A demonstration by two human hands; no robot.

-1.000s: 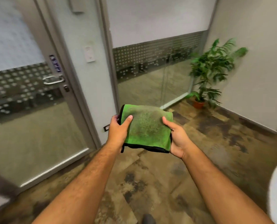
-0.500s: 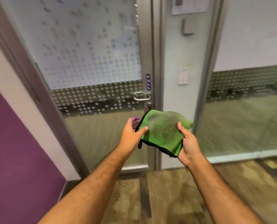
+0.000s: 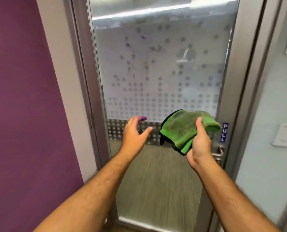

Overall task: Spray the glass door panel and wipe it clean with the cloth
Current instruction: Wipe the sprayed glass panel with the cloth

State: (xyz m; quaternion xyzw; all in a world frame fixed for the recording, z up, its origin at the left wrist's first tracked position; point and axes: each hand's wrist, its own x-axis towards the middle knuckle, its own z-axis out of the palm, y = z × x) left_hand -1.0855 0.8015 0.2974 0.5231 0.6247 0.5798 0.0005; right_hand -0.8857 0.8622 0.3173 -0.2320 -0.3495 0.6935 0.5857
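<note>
The door handle (image 3: 219, 154) is mostly hidden behind the right hand (image 3: 200, 144), only a curved metal piece showing just right of the wrist. The right fingers themselves are tucked behind the green cloth (image 3: 184, 129); only the thumb lies on its near face, so the hand grips the folded cloth with the thumb pressing in front. The cloth's black-edged lower corner hangs down to the left of that thumb. Whether the cloth touches the glass door panel (image 3: 157, 67) cannot be told. The panel's frosted part rises above both sets of fingers, with dark and purplish spots and streaks high above the left fingers (image 3: 139, 118); its top is cut off by the frame edge. A blue PULL label (image 3: 224, 132) sits just right of the cloth. The purple wall (image 3: 22, 97) runs well left of the left hand (image 3: 134, 133).

Half a second earlier both hands held the cloth between them; now the left hand has let go and hangs spread wide and empty, apart from the cloth, its fingertips tinted purple. The view has also swung closer, facing the door squarely.
</note>
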